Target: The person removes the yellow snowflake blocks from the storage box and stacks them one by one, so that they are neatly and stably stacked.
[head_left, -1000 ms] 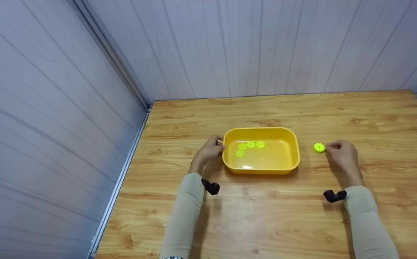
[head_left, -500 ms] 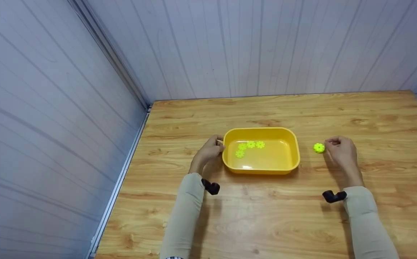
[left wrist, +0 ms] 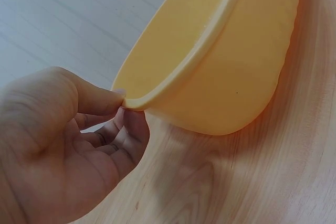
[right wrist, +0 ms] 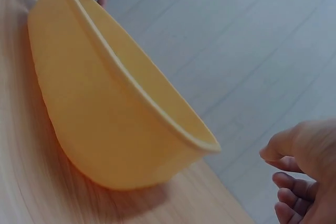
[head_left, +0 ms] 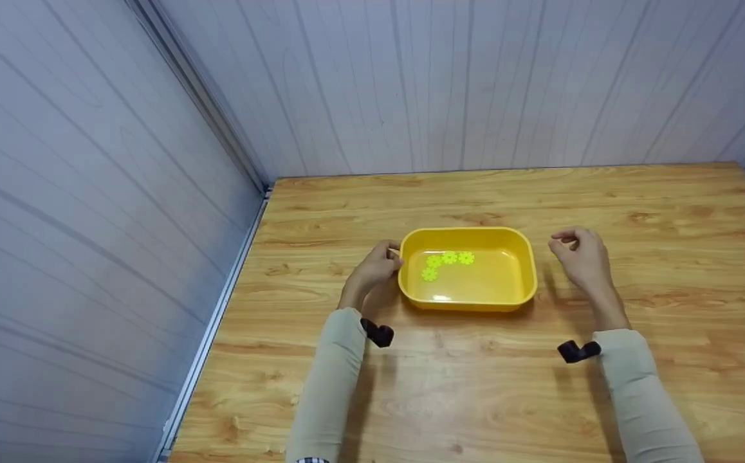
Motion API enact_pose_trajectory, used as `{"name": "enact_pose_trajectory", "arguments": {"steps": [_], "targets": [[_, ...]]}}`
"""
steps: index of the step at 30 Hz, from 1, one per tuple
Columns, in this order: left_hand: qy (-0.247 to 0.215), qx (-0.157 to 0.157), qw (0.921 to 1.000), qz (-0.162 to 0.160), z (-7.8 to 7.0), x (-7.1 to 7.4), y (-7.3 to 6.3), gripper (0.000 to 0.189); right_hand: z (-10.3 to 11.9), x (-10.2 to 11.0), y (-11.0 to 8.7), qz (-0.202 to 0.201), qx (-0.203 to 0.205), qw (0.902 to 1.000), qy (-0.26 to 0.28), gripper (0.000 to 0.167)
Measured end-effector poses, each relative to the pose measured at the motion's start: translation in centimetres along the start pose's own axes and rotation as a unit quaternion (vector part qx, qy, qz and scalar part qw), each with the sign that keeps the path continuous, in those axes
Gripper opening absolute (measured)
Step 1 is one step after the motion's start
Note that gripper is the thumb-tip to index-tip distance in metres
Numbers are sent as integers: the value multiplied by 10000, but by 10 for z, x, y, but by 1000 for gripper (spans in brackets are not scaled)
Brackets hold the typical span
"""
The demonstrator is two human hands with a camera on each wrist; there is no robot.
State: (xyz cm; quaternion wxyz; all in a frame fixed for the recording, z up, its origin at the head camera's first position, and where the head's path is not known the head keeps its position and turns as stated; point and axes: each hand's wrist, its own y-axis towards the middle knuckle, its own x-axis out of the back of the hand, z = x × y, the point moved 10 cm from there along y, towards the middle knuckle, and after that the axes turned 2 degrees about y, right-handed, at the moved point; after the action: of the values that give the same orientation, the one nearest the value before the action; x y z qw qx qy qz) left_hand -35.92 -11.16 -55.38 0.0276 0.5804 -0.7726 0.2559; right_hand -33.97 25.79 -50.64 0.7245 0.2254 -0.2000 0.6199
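A yellow plastic basin stands on the wooden table. Several bright yellow-green flower-shaped pieces lie inside it, toward its left. My left hand pinches the basin's left rim between thumb and fingers. In the left wrist view the left hand has its thumb above the rim and curled fingers below. To the right of the basin, apart from it, hovers my right hand, its fingers bent and thumb and index tips close together. No piece shows at the tips of the right hand in the right wrist view; its inside is partly hidden.
A pale panelled wall closes off the table's back, and another wall runs along the left. Both sleeved forearms carry small black mounts at the wrists.
My right hand has risen and moved left toward the basin. The flower piece that lay beside it on the table is out of sight. The left hand keeps its grip on the rim.
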Motion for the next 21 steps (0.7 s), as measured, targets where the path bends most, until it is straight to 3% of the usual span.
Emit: {"name": "enact_pose_trajectory", "arguments": {"steps": [10, 21], "targets": [[127, -9, 9999, 46, -1, -1, 0, 35, 40, -41, 2, 187, 524, 9983, 197, 25], [107, 43, 9999, 37, 0, 0, 0, 32, 63, -91, -1, 568, 1099, 9921, 211, 22]]}}
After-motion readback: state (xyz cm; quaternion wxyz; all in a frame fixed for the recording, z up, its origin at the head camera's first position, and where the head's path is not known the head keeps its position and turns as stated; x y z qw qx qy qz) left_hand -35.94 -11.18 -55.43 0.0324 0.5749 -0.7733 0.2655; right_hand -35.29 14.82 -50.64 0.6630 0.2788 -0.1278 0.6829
